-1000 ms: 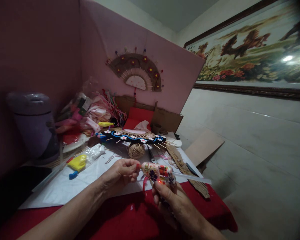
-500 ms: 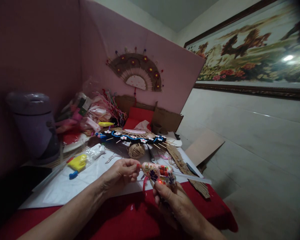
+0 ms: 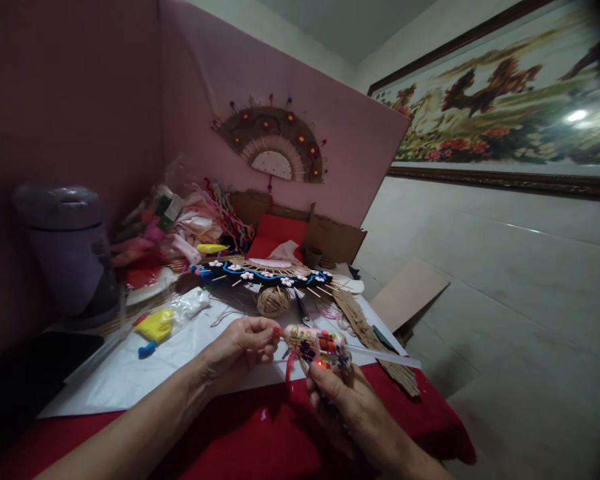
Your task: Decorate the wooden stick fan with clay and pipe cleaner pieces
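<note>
My right hand [image 3: 350, 400] is wrapped round the handle of a hot glue gun [image 3: 305, 343] with a flower-patterned body. Its small red light glows by my thumb. A long translucent glue stick [image 3: 385, 357] sticks out of the gun's back end, towards the right. At the nozzle end, my left hand [image 3: 247, 340] is closed in a pinch, a bit of red showing at its fingertips. I cannot tell whether that red is the nozzle tip or a small separate piece. Just beyond the hands lies a ball of twine [image 3: 273, 301], below a black flowered fan [image 3: 265, 275].
A yellow clay lump [image 3: 157, 325] and plastic bag lie left on white paper [image 3: 125, 380]. A purple lidded container [image 3: 70, 260] stands far left. Corrugated cardboard strips [image 3: 375, 340] and scissors [image 3: 303, 308] lie at right. A brown fan [image 3: 275, 143] hangs on the pink panel [image 3: 350, 147].
Almost nothing has changed. Both hands and the glue gun keep their places, with only a very slight shift at the left fingertips.
</note>
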The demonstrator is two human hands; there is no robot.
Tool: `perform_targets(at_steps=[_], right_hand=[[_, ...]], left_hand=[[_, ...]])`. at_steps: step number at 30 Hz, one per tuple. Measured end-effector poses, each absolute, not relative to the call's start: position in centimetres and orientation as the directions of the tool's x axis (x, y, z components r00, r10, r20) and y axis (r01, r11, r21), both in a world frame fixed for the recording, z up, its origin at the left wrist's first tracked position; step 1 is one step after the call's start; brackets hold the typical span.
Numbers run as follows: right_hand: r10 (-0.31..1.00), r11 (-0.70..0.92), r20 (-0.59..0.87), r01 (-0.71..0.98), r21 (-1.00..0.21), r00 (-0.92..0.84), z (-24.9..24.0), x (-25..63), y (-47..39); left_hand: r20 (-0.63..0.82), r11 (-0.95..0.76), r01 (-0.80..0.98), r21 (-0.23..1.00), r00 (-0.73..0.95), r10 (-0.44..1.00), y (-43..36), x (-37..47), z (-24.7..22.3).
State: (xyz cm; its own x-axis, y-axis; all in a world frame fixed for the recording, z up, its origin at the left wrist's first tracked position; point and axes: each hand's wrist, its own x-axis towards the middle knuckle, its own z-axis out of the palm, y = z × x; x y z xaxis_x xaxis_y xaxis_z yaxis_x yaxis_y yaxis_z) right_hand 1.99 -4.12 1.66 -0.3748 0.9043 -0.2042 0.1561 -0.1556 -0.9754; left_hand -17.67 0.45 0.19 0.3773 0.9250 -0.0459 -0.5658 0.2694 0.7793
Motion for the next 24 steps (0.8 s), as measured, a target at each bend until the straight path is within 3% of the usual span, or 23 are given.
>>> perform_targets(at_steps=[24], right_hand=[[0.929, -0.145, -0.145, 0.025, -0.989, -0.341, 2.19, 1.35, -4.21]], left_hand=[[-0.057, 0.355, -0.601, 0.716, 0.456, 0.888, 0.46, -17.87, -0.16]])
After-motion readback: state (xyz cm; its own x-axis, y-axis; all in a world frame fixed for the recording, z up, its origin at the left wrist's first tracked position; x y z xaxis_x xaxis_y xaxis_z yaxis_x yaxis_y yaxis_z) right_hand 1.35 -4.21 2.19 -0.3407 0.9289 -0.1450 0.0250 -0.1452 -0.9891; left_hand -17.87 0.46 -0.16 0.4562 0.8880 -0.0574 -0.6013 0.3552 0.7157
